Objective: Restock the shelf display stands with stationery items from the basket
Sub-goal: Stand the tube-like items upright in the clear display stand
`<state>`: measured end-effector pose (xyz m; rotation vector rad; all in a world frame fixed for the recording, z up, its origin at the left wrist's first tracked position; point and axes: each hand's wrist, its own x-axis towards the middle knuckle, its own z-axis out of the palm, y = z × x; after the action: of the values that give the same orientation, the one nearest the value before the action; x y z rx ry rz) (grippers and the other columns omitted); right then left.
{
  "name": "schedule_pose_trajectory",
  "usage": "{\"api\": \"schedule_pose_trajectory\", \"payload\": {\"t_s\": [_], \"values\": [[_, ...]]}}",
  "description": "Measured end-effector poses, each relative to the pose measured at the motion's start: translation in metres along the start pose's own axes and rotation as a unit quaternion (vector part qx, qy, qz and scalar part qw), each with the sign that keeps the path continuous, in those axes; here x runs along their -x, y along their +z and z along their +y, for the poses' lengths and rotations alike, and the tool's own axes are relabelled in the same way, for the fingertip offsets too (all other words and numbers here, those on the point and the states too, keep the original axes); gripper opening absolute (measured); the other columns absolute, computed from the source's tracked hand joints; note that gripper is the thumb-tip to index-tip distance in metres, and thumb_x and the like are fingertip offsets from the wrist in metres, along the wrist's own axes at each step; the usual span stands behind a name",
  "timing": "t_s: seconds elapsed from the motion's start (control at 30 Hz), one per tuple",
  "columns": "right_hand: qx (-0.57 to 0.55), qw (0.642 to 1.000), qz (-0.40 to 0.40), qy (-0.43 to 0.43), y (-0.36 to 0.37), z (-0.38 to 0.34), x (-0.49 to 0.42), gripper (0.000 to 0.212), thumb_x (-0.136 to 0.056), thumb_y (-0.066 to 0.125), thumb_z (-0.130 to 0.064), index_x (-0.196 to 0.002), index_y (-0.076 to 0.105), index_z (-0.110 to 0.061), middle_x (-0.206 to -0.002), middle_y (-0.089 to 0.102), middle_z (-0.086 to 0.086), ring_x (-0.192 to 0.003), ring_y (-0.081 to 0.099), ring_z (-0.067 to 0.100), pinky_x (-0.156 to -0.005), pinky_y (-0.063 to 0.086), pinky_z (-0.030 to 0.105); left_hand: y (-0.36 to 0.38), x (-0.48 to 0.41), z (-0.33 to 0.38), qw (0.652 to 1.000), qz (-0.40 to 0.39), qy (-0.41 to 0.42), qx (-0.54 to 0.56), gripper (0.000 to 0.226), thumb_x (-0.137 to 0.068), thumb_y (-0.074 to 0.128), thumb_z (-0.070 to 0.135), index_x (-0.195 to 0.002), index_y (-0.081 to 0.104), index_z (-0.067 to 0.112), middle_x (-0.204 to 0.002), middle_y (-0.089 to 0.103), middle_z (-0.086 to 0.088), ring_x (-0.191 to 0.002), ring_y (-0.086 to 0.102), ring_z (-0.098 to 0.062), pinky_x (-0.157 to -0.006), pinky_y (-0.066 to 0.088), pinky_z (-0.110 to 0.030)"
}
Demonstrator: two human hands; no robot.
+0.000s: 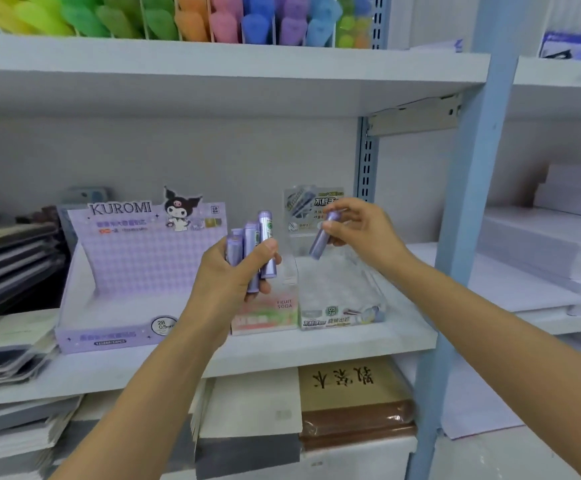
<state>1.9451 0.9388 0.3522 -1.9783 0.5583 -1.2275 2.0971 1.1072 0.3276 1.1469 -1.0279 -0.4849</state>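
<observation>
A bunch of purple tubes [251, 239] stands upright in the left hand [228, 278], fingers and thumb wrapped round them, held just to the right of the lilac Kuromi display stand [136, 268] and in front of its right edge. One more purple tube [323, 237] is pinched, tilted, in the fingertips of the right hand [361, 226], further right of the Kuromi stand, above a clear stand [341, 303]. Between the two sits a pink Fruit Soda box [264, 318]. All three share one white shelf [316, 344]. Left of the Kuromi stand lie dark folders [8, 247] - right of it, well apart, white paper stacks [541, 244].
</observation>
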Motion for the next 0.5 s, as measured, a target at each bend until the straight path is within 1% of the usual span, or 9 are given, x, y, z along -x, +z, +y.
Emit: {"api": "schedule_pose_trajectory", "payload": {"t_s": [0.07,0.13,0.23,0.33,0.4,0.5], "values": [[0.011,1.0,0.015,0.005,0.007,0.003,-0.018,0.026,-0.087,0.066,0.0,-0.113,0.066,-0.004,-0.093,0.063,0.007,-0.079,0.066,0.019,-0.067,0.059,0.022,-0.001,-0.006,0.006,1.0,-0.004,0.007,0.004,0.024,-0.086,0.068,0.036,-0.096,0.066,0.014,-0.077,0.073,0.001,-0.051,0.056,-0.01,-0.046,0.045,-0.019],[0.03,0.999,0.012,0.021,0.017,0.012,-0.03,0.028,-0.087,0.064,0.003,-0.113,0.066,-0.006,-0.091,0.06,0.003,-0.085,0.064,0.021,-0.071,0.06,0.024,-0.001,-0.012,0.009,1.0,-0.007,0.005,0.006,0.021,-0.086,0.068,0.035,-0.093,0.067,0.016,-0.076,0.073,0.001,-0.051,0.056,-0.01,-0.046,0.044,-0.02],[0.049,0.998,0.008,0.041,0.029,0.031,-0.038,0.033,-0.087,0.063,0.005,-0.117,0.064,-0.008,-0.095,0.06,0.004,-0.094,0.063,0.024,-0.081,0.059,0.035,-0.002,-0.02,0.01,1.0,-0.004,-0.006,0.019,0.019,-0.085,0.068,0.036,-0.089,0.068,0.018,-0.077,0.073,0.001,-0.05,0.056,-0.01,-0.047,0.045,-0.021],[0.073,0.996,0.017,0.038,0.036,0.045,-0.039,0.034,-0.085,0.064,0.006,-0.116,0.062,-0.007,-0.093,0.061,0.003,-0.099,0.062,0.027,-0.084,0.057,0.044,-0.004,-0.024,0.008,0.999,-0.002,-0.015,0.031,0.032,-0.074,0.069,0.044,-0.092,0.067,0.019,-0.077,0.074,0.0,-0.049,0.057,-0.009,-0.046,0.046,-0.021],[0.091,0.995,0.023,0.019,0.04,0.05,-0.041,0.029,-0.084,0.066,0.005,-0.11,0.063,-0.006,-0.094,0.062,0.001,-0.098,0.062,0.023,-0.086,0.056,0.045,-0.004,-0.025,0.007,0.999,-0.006,-0.015,0.034,0.04,-0.067,0.069,0.047,-0.094,0.067,0.018,-0.076,0.074,-0.001,-0.049,0.057,-0.009,-0.045,0.046,-0.019],[0.12,0.993,-0.001,0.002,0.048,0.053,-0.043,0.023,-0.084,0.067,0.001,-0.105,0.063,-0.008,-0.099,0.064,0.003,-0.099,0.061,0.019,-0.09,0.054,0.043,-0.004,-0.027,0.007,0.999,-0.007,-0.017,0.033,0.041,-0.066,0.069,0.049,-0.094,0.067,0.019,-0.076,0.074,-0.001,-0.049,0.057,-0.009,-0.045,0.046,-0.019]]}}
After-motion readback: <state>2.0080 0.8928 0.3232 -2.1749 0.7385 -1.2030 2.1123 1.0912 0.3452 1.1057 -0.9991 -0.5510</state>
